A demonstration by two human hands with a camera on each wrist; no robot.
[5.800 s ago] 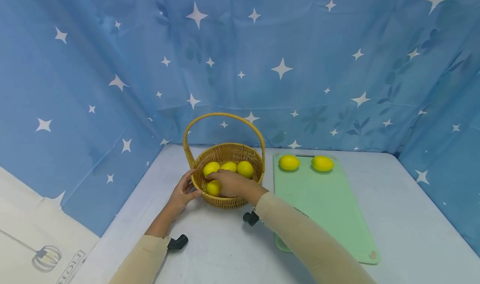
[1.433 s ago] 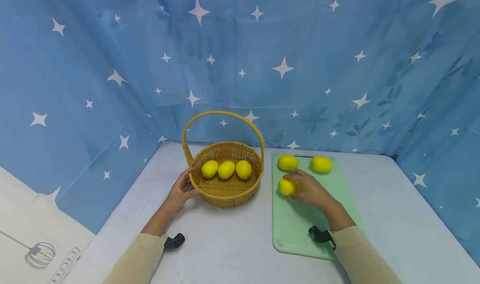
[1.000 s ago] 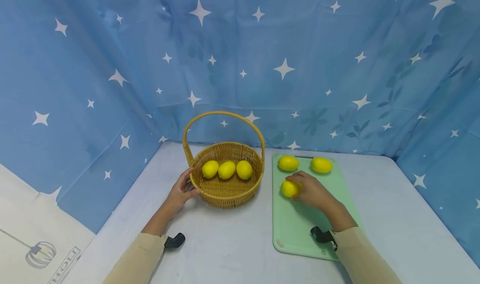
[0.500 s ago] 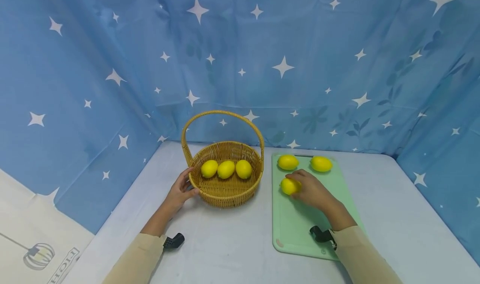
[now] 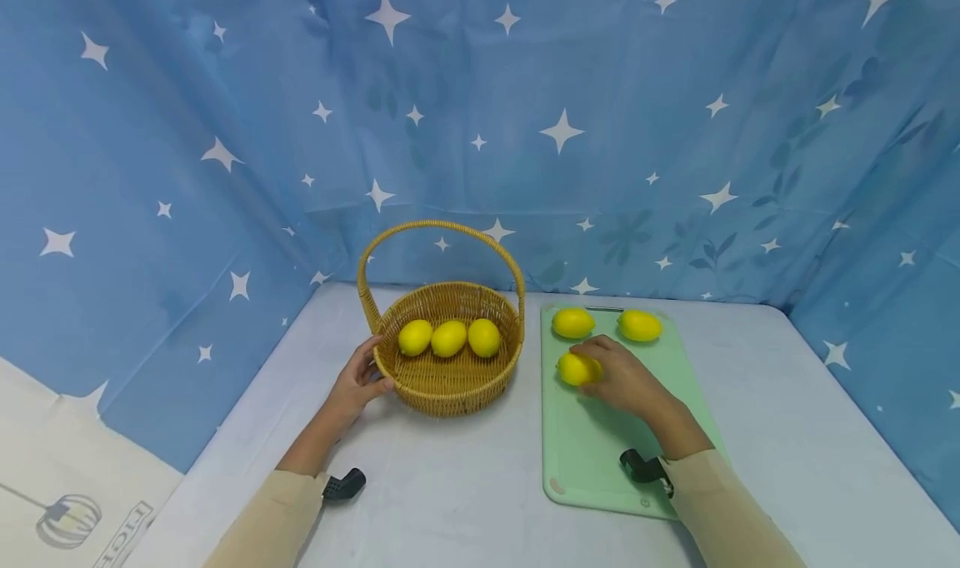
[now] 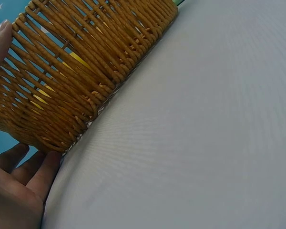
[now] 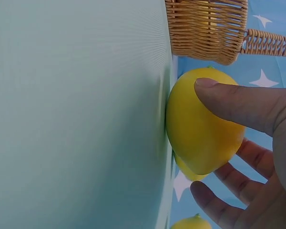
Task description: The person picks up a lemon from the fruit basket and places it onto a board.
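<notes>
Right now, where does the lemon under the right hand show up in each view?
Head: lemon on the green cutting board, under the right hand.
Left wrist: not in it.
Right wrist: lemon fills the centre, thumb on it.
Shared landmark: wicker basket.

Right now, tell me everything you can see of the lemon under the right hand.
The lemon is bright yellow, smooth and oval, with a small nub at one end in the right wrist view. It lies on its side on the pale green cutting board, nearer the person than the two other lemons on the board, apart from both. The right hand holds it, thumb pressed on its side, fingers curled round behind.
</notes>
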